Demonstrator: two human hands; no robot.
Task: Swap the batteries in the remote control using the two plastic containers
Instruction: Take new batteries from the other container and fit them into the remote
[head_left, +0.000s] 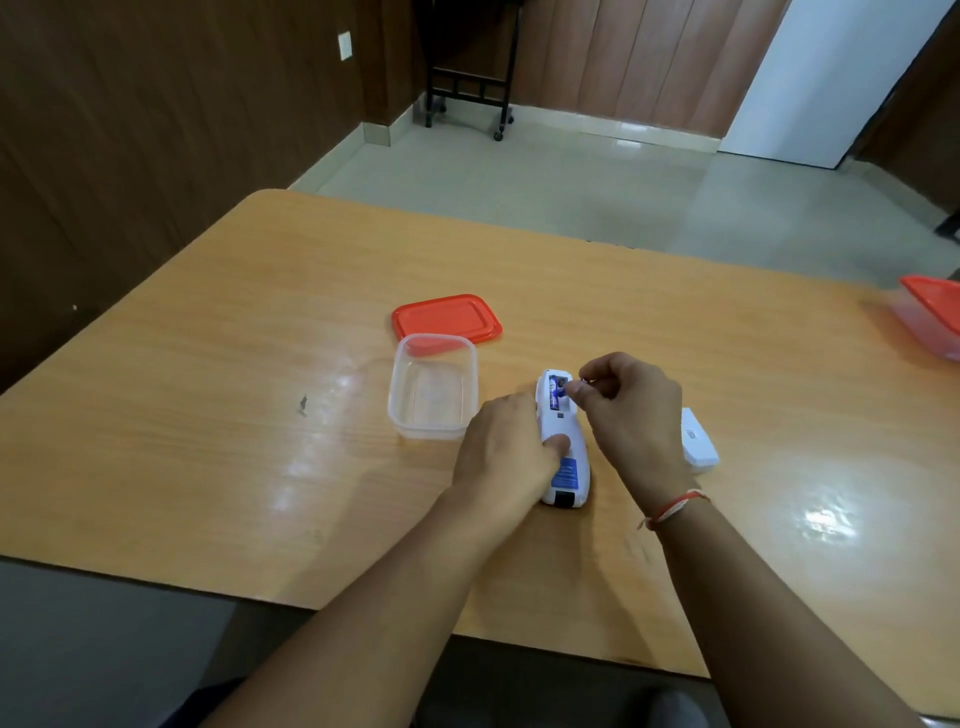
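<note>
A white remote control (563, 441) lies face down on the wooden table, its battery bay open at the far end. My left hand (506, 452) presses it down, thumb on its back. My right hand (631, 410) pinches the end of a blue battery (563, 388) that sits tilted in the bay. The white battery cover (698, 441) lies just right of my right hand. An open clear plastic container (432, 387) stands left of the remote and looks empty. Its red lid (447, 318) lies behind it. A second container with a red lid (932, 322) sits at the right edge.
The table (208, 364) ends close to my body and at the far side. A small dark scrap (303, 404) lies on it at the left. Beyond are a tiled floor, wood-panelled walls and a black wheeled stand (467, 93).
</note>
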